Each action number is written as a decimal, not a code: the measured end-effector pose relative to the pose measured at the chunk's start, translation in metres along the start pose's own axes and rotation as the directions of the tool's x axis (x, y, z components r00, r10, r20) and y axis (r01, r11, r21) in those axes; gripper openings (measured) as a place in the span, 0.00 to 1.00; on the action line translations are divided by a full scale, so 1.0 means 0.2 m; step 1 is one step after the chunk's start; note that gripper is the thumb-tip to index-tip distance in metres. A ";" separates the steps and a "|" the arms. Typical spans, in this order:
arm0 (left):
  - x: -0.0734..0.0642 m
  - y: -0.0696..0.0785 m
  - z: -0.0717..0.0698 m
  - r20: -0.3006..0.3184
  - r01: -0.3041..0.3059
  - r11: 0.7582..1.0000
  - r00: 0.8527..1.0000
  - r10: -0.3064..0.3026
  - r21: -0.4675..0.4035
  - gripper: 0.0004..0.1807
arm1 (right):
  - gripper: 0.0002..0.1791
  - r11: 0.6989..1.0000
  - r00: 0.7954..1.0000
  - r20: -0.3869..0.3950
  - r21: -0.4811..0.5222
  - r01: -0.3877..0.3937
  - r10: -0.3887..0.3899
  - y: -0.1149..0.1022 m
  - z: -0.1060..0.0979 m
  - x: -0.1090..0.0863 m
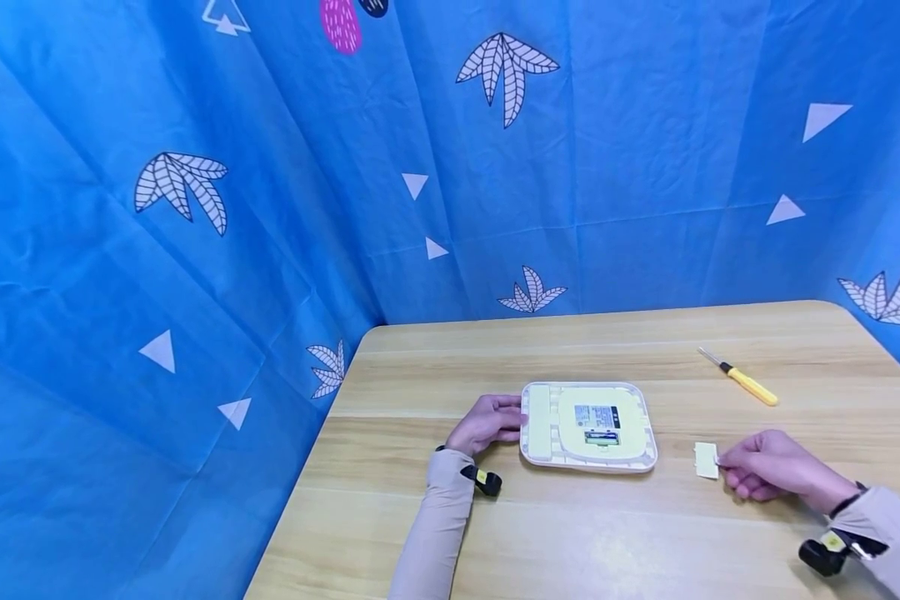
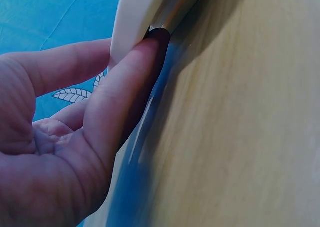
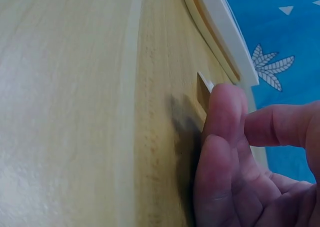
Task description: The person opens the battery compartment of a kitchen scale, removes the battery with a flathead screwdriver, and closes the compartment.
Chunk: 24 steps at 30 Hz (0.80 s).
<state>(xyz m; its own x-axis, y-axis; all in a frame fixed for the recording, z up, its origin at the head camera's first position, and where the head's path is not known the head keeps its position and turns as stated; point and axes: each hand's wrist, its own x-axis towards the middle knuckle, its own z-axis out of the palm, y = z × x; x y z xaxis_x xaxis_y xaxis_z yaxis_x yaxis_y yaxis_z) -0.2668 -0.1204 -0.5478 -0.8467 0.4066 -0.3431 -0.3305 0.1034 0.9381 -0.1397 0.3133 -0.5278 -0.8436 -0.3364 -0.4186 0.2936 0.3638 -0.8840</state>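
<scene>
A white kitchen scale (image 1: 547, 457) with rounded corners lies underside up on the wooden table, showing a label and an uncovered battery compartment (image 1: 602, 437) with what looks like a battery inside. My left hand (image 1: 487, 427) grips its left edge, thumb on one face and fingers on the other, as the left wrist view shows at the scale's rim (image 2: 135, 22). To the right, my right hand (image 1: 776, 468) pinches a small whitish battery cover (image 1: 706, 460) between thumb and fingers. In the right wrist view, the fingers partly hide the cover (image 3: 203, 89).
A screwdriver (image 1: 750, 385) with a yellow handle lies at the back right, its metal tip pointing to the far left. The wooden table (image 1: 450, 350) ends at a blue patterned curtain (image 1: 630, 167) behind and on the left.
</scene>
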 end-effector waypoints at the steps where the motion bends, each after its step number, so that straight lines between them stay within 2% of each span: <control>1: 0.00 0.00 0.00 0.001 0.000 1.000 1.000 0.000 -0.002 0.27 | 0.15 1.000 1.000 0.002 0.003 -0.004 0.004 0.00 0.00 0.00; 8: -0.02 0.00 0.00 -0.001 -0.006 1.000 1.000 0.006 -0.004 0.27 | 0.15 1.000 1.000 0.021 -0.016 -0.016 0.016 0.01 0.01 -0.01; 24: -0.03 0.02 0.01 -0.007 0.003 1.000 1.000 -0.003 -0.005 0.28 | 0.15 0.999 0.999 -0.007 -0.039 -0.035 0.035 0.00 0.02 -0.02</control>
<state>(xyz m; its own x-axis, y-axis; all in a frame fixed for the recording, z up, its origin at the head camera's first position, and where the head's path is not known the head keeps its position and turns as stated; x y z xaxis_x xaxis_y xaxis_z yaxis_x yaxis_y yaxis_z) -0.2625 -0.1201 -0.5419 -0.8489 0.3996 -0.3460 -0.3348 0.1001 0.9370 -0.1341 0.3112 -0.5265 -0.8359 -0.3177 -0.4477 0.3053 0.4087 -0.8601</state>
